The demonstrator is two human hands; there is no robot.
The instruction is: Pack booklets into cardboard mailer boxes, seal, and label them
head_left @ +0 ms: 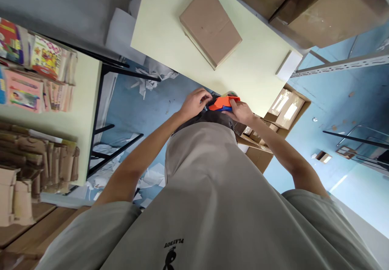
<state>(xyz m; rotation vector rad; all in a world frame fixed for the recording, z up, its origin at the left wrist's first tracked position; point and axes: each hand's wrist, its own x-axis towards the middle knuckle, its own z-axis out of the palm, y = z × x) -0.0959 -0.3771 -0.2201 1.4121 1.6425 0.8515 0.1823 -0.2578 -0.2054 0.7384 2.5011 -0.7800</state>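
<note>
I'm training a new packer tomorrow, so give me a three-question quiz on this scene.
1. True or false: both hands are on the orange tape dispenser.
2. What lies on the pale green table beyond the hands?
A. a closed cardboard box
B. a pair of scissors
C. a stack of plates
3. What fills the shelf at the far left of the view?

Key:
1. True. The left hand and the right hand meet at it, close to the person's body.
2. A. The closed cardboard box lies flat on the table.
3. Colourful books above, folded cardboard pieces below.
</note>
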